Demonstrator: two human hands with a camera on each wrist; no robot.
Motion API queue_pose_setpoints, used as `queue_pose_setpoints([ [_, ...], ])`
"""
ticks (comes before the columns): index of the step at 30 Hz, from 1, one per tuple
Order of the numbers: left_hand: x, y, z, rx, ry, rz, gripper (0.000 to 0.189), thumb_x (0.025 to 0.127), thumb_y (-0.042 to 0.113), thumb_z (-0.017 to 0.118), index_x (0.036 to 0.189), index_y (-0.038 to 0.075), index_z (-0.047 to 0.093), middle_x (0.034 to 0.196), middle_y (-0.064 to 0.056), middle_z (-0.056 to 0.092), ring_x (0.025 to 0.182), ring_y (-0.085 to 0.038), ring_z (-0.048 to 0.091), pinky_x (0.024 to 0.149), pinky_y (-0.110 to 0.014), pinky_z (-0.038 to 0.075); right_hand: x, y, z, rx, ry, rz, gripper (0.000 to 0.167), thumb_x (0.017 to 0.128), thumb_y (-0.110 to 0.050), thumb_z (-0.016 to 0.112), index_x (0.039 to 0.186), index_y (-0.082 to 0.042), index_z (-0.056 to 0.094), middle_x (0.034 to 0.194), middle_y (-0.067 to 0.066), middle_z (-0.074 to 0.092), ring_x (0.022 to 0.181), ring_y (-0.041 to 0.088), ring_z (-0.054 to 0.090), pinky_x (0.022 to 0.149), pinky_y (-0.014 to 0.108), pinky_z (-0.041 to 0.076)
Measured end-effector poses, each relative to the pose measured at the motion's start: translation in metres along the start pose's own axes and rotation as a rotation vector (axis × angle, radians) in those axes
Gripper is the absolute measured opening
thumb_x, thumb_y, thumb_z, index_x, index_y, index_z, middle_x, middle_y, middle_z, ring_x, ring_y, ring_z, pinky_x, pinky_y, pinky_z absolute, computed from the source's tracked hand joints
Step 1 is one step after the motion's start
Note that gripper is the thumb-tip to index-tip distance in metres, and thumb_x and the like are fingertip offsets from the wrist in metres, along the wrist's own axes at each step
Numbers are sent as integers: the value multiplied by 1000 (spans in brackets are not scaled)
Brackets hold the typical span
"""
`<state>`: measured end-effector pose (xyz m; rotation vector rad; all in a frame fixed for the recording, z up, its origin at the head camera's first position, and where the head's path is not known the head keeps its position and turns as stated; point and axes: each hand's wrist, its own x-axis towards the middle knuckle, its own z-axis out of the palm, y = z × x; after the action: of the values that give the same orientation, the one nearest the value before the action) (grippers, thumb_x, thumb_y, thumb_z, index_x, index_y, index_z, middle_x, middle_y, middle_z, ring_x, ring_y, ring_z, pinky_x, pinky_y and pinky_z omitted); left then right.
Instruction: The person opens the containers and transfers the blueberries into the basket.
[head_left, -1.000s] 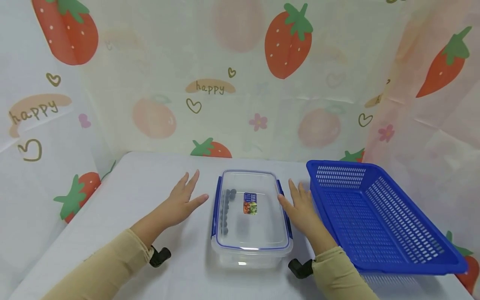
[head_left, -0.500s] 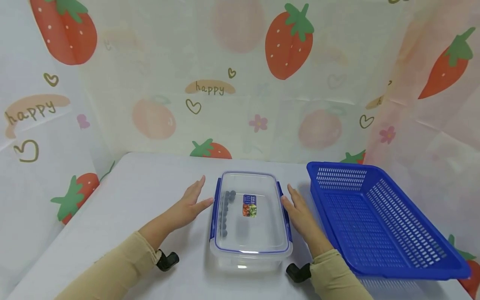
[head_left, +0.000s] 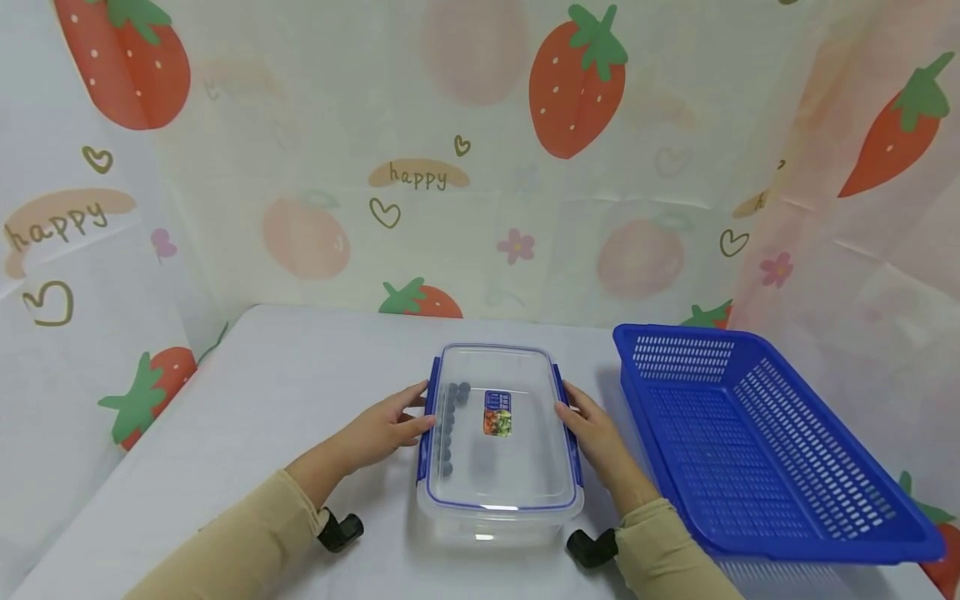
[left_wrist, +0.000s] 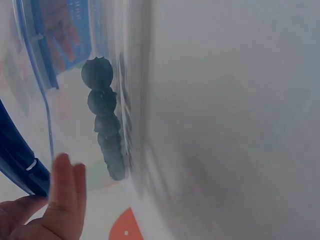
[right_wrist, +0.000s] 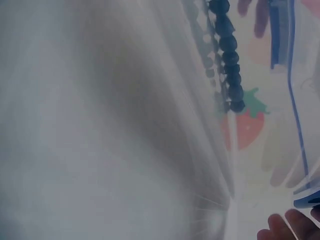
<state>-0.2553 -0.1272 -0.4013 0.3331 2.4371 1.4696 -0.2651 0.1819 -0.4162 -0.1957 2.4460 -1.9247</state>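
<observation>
A clear plastic storage box [head_left: 480, 527] with a blue-sealed lid [head_left: 525, 467] stands on the white table between my hands. Blueberries [head_left: 448, 433] lie inside along its left wall; the left wrist view shows those berries [left_wrist: 106, 120] in a row. My left hand [head_left: 378, 432] touches the left blue side clip [head_left: 424, 446], fingers extended, thumb at the lid's edge. In the left wrist view, extended fingers [left_wrist: 65, 200] stand beside the clip. On the opposite side, my right hand [head_left: 600, 437] touches the right clip [head_left: 576, 462] with its thumb and fingers, fingertips partly hidden.
A large blue perforated basket [head_left: 678, 475] stands close to the right hand. Black wrist camera mounts [head_left: 341, 531] hang under both sleeves. A patterned curtain [head_left: 322, 108] encloses the table's back and sides.
Both hands have come inward from open positions beside the box to its side clips. The left hand has moved right the most. Box and basket have stayed in place.
</observation>
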Motion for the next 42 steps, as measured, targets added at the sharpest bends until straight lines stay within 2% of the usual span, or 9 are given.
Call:
queue_pose_setpoints([
  [3, -1, 1, 0, -67, 4, -6, 73, 84, 37, 63, 145, 21, 26, 126, -9, 48, 100, -17, 57, 82, -33, 52, 0, 0, 1, 2, 4, 6, 55, 93, -23, 52, 140, -2, 32, 132, 21, 44, 108, 30, 49, 87, 38, 46],
  [7, 1, 1, 1, -108, 4, -28, 72, 84, 35, 64, 144, 22, 27, 115, -8, 51, 93, -17, 59, 79, -34, 53, -1, -2, 0, 13, 8, 13, 56, 92, -24, 54, 140, -3, 33, 130, 20, 46, 107, 28, 49, 88, 38, 46],
  [11, 2, 1, 2, -144, 2, -56, 73, 82, 35, 65, 144, 24, 27, 113, -8, 51, 92, -18, 60, 78, -35, 53, -3, -3, -2, 44, 0, 8, 54, 92, -21, 53, 139, -2, 34, 134, 20, 43, 112, 28, 47, 90, 36, 45],
  [16, 1, 3, 3, -194, -2, -83, 74, 81, 33, 67, 144, 24, 27, 112, -10, 50, 91, -19, 60, 77, -36, 54, -3, -3, -1, 113, -14, 14, 52, 94, -18, 49, 139, 1, 32, 141, 18, 35, 120, 26, 41, 87, 23, 44],
  [20, 0, 6, 4, -217, 0, -102, 76, 81, 32, 67, 144, 23, 26, 112, -12, 50, 91, -20, 60, 76, -37, 54, -4, -3, 0, 193, -16, 37, 48, 95, -12, 44, 139, 2, 30, 142, 18, 34, 117, 18, 43, 83, 15, 43],
  [23, 0, 6, 4, -224, 5, -116, 77, 81, 31, 68, 145, 22, 26, 112, -12, 49, 90, -20, 60, 76, -37, 54, -5, -3, 0, 220, -17, 52, 47, 96, -10, 42, 140, 2, 30, 142, 18, 33, 110, 8, 47, 83, 13, 43],
  [26, 0, 5, 5, -231, 14, -114, 77, 81, 30, 67, 145, 22, 26, 112, -12, 49, 90, -20, 60, 76, -36, 54, -5, -3, 0, 222, -25, 49, 47, 97, -12, 41, 140, 2, 29, 143, 19, 33, 103, 4, 49, 81, 16, 44],
  [33, 0, 8, 5, -250, 27, -101, 75, 82, 26, 67, 145, 21, 26, 110, -12, 50, 89, -21, 60, 76, -37, 54, -3, -5, 1, 236, -36, 45, 47, 97, -10, 37, 141, 3, 26, 142, 21, 31, 97, 4, 51, 79, 19, 46],
  [42, -2, 10, 2, -255, 14, -114, 76, 81, 27, 67, 145, 22, 26, 111, -13, 49, 89, -22, 60, 75, -36, 54, -4, -8, 3, 186, -18, 50, 45, 97, -8, 34, 141, 2, 27, 142, 21, 32, 103, 13, 50, 77, 20, 47],
])
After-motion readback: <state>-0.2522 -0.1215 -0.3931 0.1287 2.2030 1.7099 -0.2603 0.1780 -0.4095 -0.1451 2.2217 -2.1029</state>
